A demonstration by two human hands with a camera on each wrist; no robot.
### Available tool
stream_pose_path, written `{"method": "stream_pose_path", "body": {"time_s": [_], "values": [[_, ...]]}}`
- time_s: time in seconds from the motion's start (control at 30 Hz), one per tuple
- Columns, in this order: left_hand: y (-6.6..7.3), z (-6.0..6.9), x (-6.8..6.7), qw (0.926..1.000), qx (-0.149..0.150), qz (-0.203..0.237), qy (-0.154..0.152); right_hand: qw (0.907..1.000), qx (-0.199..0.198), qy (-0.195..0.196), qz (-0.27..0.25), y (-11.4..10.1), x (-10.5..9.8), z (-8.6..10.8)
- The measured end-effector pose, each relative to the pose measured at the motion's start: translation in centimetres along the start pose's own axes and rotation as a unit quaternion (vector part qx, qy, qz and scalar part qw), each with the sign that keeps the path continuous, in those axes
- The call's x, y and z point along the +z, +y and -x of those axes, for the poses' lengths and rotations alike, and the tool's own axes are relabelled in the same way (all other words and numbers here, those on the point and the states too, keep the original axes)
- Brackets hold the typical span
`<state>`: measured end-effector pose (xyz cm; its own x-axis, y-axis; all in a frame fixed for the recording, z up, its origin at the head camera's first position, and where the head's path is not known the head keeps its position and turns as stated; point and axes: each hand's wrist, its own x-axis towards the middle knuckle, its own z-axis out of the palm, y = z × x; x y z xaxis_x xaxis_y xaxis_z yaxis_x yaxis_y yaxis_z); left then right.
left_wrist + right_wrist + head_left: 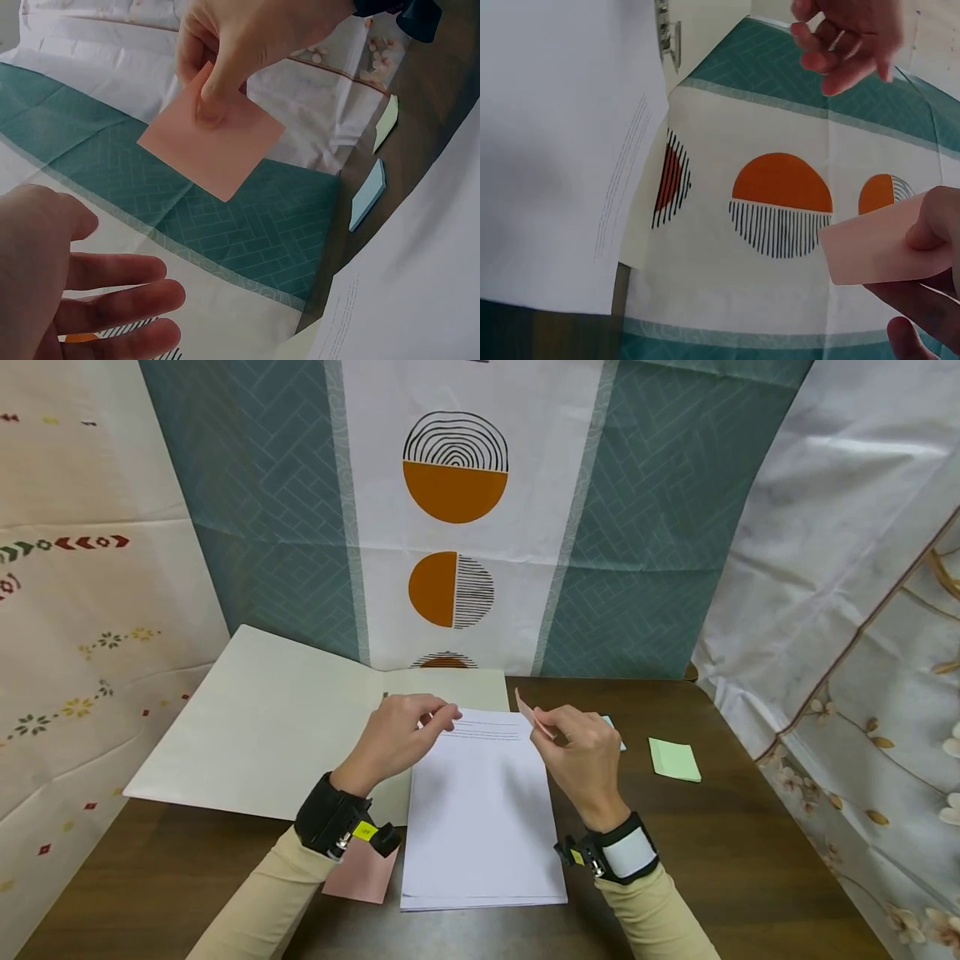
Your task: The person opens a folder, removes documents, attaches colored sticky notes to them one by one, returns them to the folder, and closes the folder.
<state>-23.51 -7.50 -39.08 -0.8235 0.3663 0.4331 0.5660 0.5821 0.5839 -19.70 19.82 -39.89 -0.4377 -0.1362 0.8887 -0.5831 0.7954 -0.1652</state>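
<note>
My right hand (581,756) pinches a pink sticky note (217,142) between thumb and fingers, raised above the upper right corner of a stack of white paper (483,810). In the right wrist view the pink note stands out from the fingertips at the lower right. Loosely extended, the fingers of my left hand (408,727) hold nothing; the hand hovers over the upper left of the stack. A few printed lines run across the top of the uppermost sheet. Under the paper lies an opened cream file folder (270,727), with a metal clip (671,37) visible in the right wrist view.
A light green sticky pad (673,760) lies to the right on the brown table (742,860). Beside it is a blue pad (368,196), mostly behind my right hand in the head view. Near my left wrist sits a pink square (360,875). Patterned cloths hang around the table.
</note>
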Motion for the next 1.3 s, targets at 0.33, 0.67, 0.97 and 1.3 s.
{"method": "stream_pose_path", "body": {"time_s": [0.33, 0.67, 0.97, 1.3], "values": [[1.9, -0.9, 0.8, 0.9996, 0.009, 0.022, 0.013, 0.9907, -0.099, -0.036, 0.086, -1.6, 0.3, -0.1], [3.1, -1.2, 1.7, 0.9982, 0.040, 0.027, 0.036, 0.9823, -0.148, -0.062, 0.098, -2.9, 1.2, 0.7], [3.0, -1.0, 1.7, 0.9983, 0.042, 0.003, 0.040, 0.9815, -0.149, -0.070, 0.098, -3.0, 1.2, 0.7], [3.1, -1.0, 1.3, 0.9959, 0.059, -0.038, 0.057, 0.9865, -0.117, -0.064, 0.095, -2.8, 1.0, 0.7]]}}
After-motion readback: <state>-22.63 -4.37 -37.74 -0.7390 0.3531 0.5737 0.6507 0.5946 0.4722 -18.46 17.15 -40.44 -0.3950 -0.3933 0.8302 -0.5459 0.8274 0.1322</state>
